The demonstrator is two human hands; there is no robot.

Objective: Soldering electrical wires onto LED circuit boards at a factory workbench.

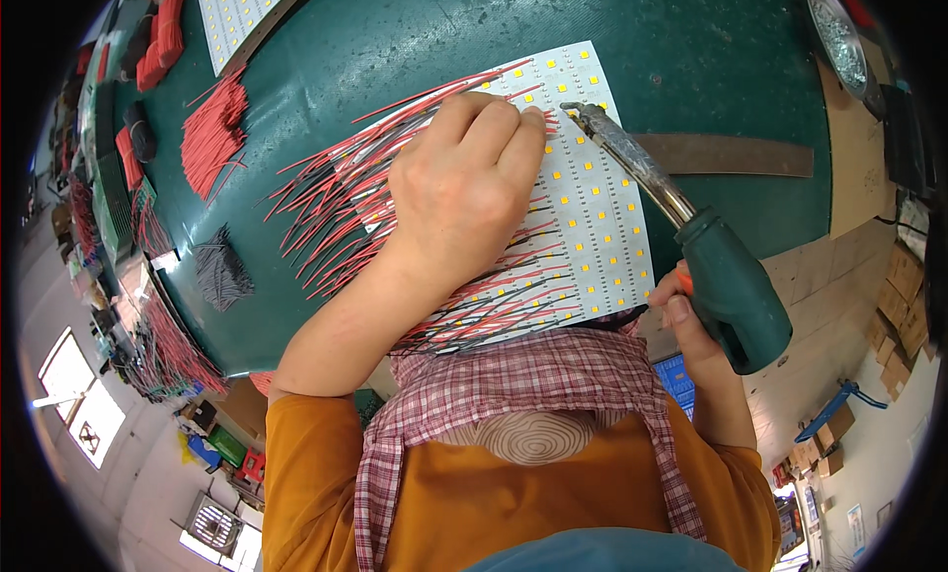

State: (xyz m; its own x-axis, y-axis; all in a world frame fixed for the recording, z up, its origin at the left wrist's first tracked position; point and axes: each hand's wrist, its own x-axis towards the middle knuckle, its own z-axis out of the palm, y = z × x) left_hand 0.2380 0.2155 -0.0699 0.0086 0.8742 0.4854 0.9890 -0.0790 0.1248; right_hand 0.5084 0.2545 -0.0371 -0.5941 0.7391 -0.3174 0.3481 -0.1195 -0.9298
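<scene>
A white LED circuit board [619,266] with rows of yellow LEDs lies tilted on the green table. Thin red and black wires [326,192] fan out leftward from its rows. My left hand [464,182] rests over the board, closed, with short red wire ends showing at its fingertips. In my right hand [696,330] is a soldering gun [731,286] with a dark green body and an orange trigger. Its metal barrel points up and left, and the tip hovers over or touches the board near the left fingertips; which, I cannot tell.
A pile of cut red wires [214,133] and a smaller black pile [224,271] lie to the left. Another LED board [242,14] sits at the far left. A brown strip [731,155] lies to the right, and a metal bowl [837,34] stands at the far right.
</scene>
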